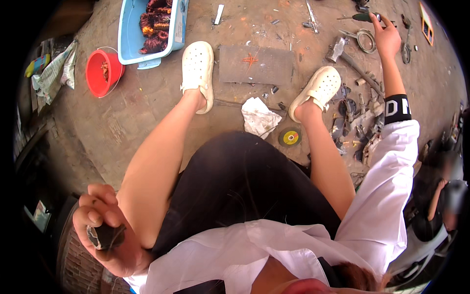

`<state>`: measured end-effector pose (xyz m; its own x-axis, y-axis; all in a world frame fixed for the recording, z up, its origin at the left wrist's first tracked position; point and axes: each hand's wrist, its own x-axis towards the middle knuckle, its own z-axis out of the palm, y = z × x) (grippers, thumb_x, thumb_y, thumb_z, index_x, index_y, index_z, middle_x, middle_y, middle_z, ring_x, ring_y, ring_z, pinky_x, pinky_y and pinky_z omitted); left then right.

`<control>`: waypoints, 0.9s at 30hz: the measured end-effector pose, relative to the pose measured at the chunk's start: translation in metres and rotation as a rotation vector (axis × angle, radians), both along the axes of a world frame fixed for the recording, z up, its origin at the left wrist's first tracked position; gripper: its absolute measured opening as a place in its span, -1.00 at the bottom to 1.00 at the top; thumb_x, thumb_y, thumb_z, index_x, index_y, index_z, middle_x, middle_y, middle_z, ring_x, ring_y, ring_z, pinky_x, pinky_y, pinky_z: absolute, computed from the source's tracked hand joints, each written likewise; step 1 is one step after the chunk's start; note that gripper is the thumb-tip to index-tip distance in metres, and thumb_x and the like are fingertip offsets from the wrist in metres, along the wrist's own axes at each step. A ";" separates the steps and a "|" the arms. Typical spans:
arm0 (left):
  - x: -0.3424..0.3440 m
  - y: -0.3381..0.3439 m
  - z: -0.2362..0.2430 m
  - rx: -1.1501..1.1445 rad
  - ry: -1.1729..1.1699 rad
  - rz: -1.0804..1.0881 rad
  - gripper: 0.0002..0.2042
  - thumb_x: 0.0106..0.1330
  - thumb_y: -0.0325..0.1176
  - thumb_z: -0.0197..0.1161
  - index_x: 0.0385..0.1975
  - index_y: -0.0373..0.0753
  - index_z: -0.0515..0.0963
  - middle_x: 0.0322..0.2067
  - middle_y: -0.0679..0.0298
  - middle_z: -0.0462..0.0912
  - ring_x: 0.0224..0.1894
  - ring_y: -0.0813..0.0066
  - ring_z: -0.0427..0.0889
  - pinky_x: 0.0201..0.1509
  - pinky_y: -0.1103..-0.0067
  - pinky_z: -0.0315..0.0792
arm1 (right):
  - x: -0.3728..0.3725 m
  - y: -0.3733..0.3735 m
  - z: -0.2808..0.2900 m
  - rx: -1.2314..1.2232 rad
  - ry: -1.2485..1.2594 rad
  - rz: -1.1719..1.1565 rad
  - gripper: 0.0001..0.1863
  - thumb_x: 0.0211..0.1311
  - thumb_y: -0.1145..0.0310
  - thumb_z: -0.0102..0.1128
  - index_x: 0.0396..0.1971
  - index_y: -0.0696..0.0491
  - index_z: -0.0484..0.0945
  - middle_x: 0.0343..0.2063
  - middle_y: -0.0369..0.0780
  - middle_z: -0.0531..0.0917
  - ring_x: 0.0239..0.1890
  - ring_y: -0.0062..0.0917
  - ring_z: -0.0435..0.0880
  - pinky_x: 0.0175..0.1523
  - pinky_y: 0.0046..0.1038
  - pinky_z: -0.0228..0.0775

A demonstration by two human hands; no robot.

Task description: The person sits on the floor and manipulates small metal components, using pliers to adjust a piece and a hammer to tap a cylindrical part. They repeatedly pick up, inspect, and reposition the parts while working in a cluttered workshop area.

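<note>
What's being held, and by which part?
The left hand grips a dark chunk around its sides; the right hand has a screwdriver-like tool by its dark green handle.

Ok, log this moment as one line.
Left hand: holds dark lump | right hand: touches green-handled screwdriver | hammer: on ground, near right shoe

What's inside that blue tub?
Dark bundles flecked with reddish orange lie in the blue tub. Whatever lies beneath them is covered, and the tub's far end is out of view.
</note>
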<state>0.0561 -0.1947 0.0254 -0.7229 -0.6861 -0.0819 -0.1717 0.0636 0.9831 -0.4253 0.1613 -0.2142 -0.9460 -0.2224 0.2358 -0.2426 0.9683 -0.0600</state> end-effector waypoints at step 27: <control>-0.042 0.076 -0.025 -0.342 -0.045 -0.614 -0.69 0.19 -0.35 0.41 -0.09 -0.30 0.63 -0.28 0.28 0.69 -0.26 0.62 0.59 -0.12 0.69 0.42 | 0.616 -0.021 0.432 0.210 0.041 0.767 -0.54 -0.04 0.25 0.29 -0.13 0.17 0.47 -0.19 -0.11 0.54 -0.18 -0.34 0.54 -0.13 -0.32 0.43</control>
<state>0.0141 -0.1189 0.0003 -0.9887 -0.1473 0.0260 -0.0462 0.4662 0.8835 0.1905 0.1401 0.2179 -0.5028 -0.8517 0.1477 -0.8441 0.5206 0.1286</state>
